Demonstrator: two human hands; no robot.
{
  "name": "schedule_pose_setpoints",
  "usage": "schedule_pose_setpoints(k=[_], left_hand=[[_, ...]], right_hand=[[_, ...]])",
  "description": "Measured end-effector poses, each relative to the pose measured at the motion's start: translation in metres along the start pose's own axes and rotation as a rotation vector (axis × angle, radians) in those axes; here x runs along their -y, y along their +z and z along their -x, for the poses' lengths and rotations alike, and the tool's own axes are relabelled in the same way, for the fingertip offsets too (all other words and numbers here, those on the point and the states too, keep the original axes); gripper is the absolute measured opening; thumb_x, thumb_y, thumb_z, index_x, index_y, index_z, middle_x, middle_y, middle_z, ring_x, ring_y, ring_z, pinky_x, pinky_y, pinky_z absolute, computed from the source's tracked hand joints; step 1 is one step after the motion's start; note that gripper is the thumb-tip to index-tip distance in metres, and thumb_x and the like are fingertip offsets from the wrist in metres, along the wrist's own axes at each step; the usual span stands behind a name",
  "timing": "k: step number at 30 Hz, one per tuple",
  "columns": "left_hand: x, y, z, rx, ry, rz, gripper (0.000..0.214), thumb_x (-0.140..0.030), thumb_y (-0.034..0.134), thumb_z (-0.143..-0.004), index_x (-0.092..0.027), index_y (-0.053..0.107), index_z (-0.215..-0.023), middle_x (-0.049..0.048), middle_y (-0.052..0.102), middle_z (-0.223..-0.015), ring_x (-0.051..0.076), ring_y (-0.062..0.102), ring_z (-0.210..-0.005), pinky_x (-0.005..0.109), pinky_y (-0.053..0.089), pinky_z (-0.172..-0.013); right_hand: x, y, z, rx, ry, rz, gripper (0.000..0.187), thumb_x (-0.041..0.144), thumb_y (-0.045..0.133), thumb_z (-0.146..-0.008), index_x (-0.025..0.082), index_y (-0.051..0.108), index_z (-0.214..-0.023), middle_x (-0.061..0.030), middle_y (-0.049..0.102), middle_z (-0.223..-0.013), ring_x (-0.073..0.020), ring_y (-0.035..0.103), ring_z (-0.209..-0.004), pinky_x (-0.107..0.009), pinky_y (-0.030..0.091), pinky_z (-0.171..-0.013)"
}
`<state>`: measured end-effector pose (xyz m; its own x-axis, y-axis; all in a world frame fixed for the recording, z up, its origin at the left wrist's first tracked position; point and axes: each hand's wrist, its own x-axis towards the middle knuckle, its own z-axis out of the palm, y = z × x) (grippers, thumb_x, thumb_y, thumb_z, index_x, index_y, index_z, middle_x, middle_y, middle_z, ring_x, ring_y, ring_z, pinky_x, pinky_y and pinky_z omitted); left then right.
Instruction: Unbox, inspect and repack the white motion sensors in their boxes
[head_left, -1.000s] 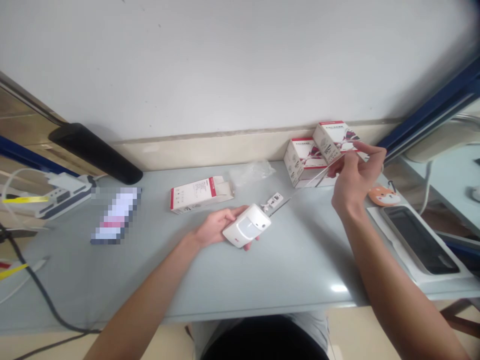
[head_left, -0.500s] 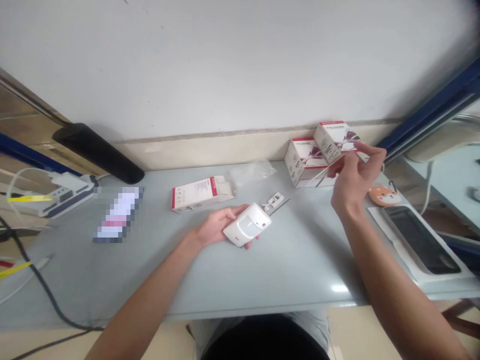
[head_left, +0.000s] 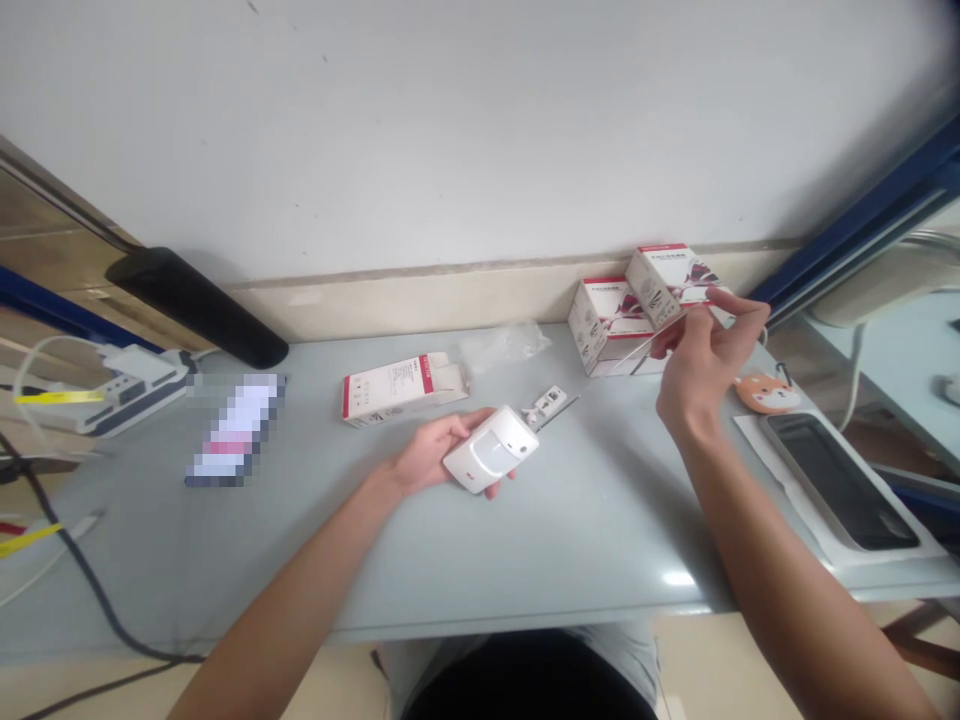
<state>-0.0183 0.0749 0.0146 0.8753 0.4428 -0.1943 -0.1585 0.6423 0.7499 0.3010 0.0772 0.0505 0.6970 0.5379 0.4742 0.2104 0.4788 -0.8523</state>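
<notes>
A light grey desk (head_left: 585,545) is set against a white wall (head_left: 480,150), and a white motion sensor (head_left: 491,450) is held above the desk near its middle. Compared with the earlier frame, the sensor is carried slightly further left, and the right hand (head_left: 701,365) is set a little lower and further left. The sensor is cradled from below by the half-curled left hand (head_left: 439,450). A thin rod (head_left: 645,345) is pinched between the right hand's thumb and fingers, up and to the right of the sensor. Its far end is partly hidden by the hand.

Two red-and-white cartons (head_left: 611,325) stand behind the rod, with the right hand partly in front of them. A flat open carton (head_left: 394,390) and a clear plastic bag (head_left: 502,345) lie behind the sensor, and a small white bracket (head_left: 550,405) lies just beside it. A power strip (head_left: 142,385) is placed well left of the sensor.
</notes>
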Motion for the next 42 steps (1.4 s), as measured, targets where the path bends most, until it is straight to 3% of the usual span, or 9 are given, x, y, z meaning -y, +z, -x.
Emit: schedule_pose_setpoints(k=[6, 10, 15, 20, 25, 30, 33, 37, 42], left_hand=[[-0.001, 0.003, -0.001, -0.014, 0.013, 0.016, 0.047, -0.027, 0.044, -0.091, -0.018, 0.067, -0.131, 0.018, 0.074, -0.123, 0.038, 0.077, -0.093, 0.043, 0.058, -0.068], [-0.002, 0.005, -0.001, -0.055, 0.032, 0.027, 0.048, -0.028, 0.044, -0.09, -0.017, 0.066, -0.13, 0.0186, 0.075, -0.122, 0.039, 0.077, -0.091, 0.043, 0.057, -0.066], [-0.003, 0.005, -0.002, -0.105, 0.045, 0.024, 0.043, -0.032, 0.043, -0.09, -0.013, 0.066, -0.121, 0.0203, 0.079, -0.099, 0.035, 0.076, -0.075, 0.043, 0.054, -0.069], [0.0, 0.002, -0.004, -0.207, 0.085, 0.064, 0.044, -0.035, 0.047, -0.086, -0.009, 0.066, -0.116, 0.0233, 0.079, -0.096, 0.035, 0.075, -0.069, 0.045, 0.053, -0.072], [0.004, 0.001, -0.005, -0.283, 0.182, 0.112, 0.045, -0.036, 0.048, -0.084, -0.008, 0.067, -0.113, 0.0202, 0.079, -0.09, 0.036, 0.074, -0.067, 0.045, 0.052, -0.071], [0.006, 0.005, -0.005, -0.299, 0.193, 0.099, 0.046, -0.037, 0.048, -0.084, -0.007, 0.067, -0.112, 0.0219, 0.079, -0.091, 0.035, 0.073, -0.065, 0.044, 0.051, -0.071], [0.006, 0.011, -0.007, -0.309, 0.231, 0.106, 0.044, -0.034, 0.05, -0.085, -0.009, 0.066, -0.117, 0.0214, 0.079, -0.097, 0.035, 0.074, -0.071, 0.045, 0.052, -0.075], [0.006, 0.019, -0.01, -0.391, 0.377, 0.168, 0.042, -0.027, 0.051, -0.084, -0.014, 0.066, -0.121, 0.0159, 0.08, -0.102, 0.034, 0.075, -0.082, 0.045, 0.055, -0.078], [0.002, 0.02, -0.009, -0.537, 0.536, 0.212, 0.046, -0.027, 0.051, -0.081, -0.017, 0.066, -0.123, 0.0127, 0.08, -0.105, 0.034, 0.076, -0.094, 0.045, 0.059, -0.078]], right_hand=[[0.003, 0.001, 0.003, -0.004, 0.019, 0.0, 0.019, 0.016, 0.052, -0.094, 0.027, 0.044, -0.108, 0.0111, 0.051, -0.052, -0.0154, 0.045, -0.043, -0.029, 0.032, -0.048], [0.003, 0.008, 0.017, 0.087, 0.036, -0.01, 0.016, 0.024, 0.057, -0.096, 0.029, 0.046, -0.105, 0.0109, 0.05, -0.052, -0.0163, 0.046, -0.044, -0.028, 0.032, -0.047], [0.005, 0.022, 0.051, 0.322, 0.13, -0.034, 0.015, 0.033, 0.061, -0.099, 0.029, 0.049, -0.106, 0.0079, 0.058, -0.06, -0.0154, 0.05, -0.049, -0.029, 0.04, -0.051], [0.007, 0.027, 0.085, 0.68, 0.25, 0.0, 0.018, 0.036, 0.057, -0.103, 0.027, 0.053, -0.118, 0.0055, 0.062, -0.07, -0.0153, 0.056, -0.058, -0.031, 0.045, -0.059], [0.008, 0.028, 0.105, 0.895, 0.227, 0.044, 0.024, 0.03, 0.053, -0.103, 0.022, 0.063, -0.124, 0.005, 0.056, -0.069, -0.0149, 0.055, -0.065, -0.031, 0.044, -0.066], [0.011, 0.025, 0.094, 0.936, 0.202, 0.145, 0.029, 0.026, 0.051, -0.101, 0.022, 0.072, -0.119, 0.0028, 0.06, -0.07, -0.0154, 0.057, -0.063, -0.03, 0.045, -0.064], [0.012, 0.019, 0.077, 0.977, 0.006, 0.363, 0.034, 0.023, 0.05, -0.1, 0.027, 0.075, -0.122, -0.0009, 0.07, -0.083, -0.017, 0.062, -0.066, -0.031, 0.047, -0.066], [0.006, 0.019, 0.066, 0.865, -0.23, 0.601, 0.038, 0.022, 0.05, -0.1, 0.033, 0.074, -0.127, -0.0054, 0.074, -0.11, -0.0205, 0.067, -0.078, -0.035, 0.051, -0.07], [-0.026, 0.04, 0.065, 0.771, -0.059, 0.572, 0.048, 0.034, 0.057, -0.098, 0.025, 0.061, -0.145, -0.0157, 0.063, -0.138, -0.0309, 0.066, -0.117, -0.049, 0.055, -0.101]])
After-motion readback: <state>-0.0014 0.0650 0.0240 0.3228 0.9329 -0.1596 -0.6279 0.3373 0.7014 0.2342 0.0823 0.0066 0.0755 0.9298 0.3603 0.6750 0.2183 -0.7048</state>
